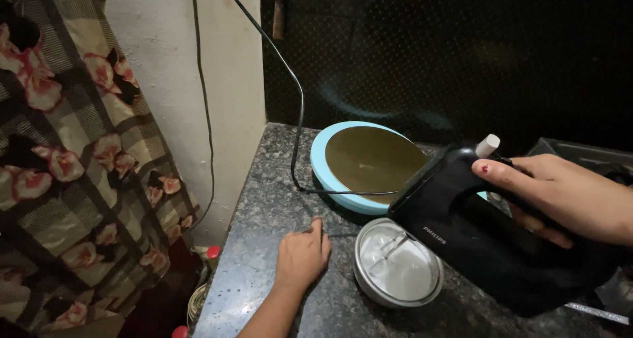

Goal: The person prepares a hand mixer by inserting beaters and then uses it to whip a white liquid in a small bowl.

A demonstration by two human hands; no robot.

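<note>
A dark speckled stone counter (277, 199) carries everything. Behind the steel bowl (397, 270) lies a round blue-rimmed board (326, 180) with a gold face, touching or nearly touching the bowl's far rim. Right of and above the bowl, the right hand (560, 196) is clamped on the handle of a black hand mixer (481, 239), its beaters (389, 249) dipping into white cream. Left of the bowl, the left hand (302, 255) rests on the counter, fingers curled, holding nothing that can be made out. The mixer's black cord (300, 114) runs up behind.
</note>
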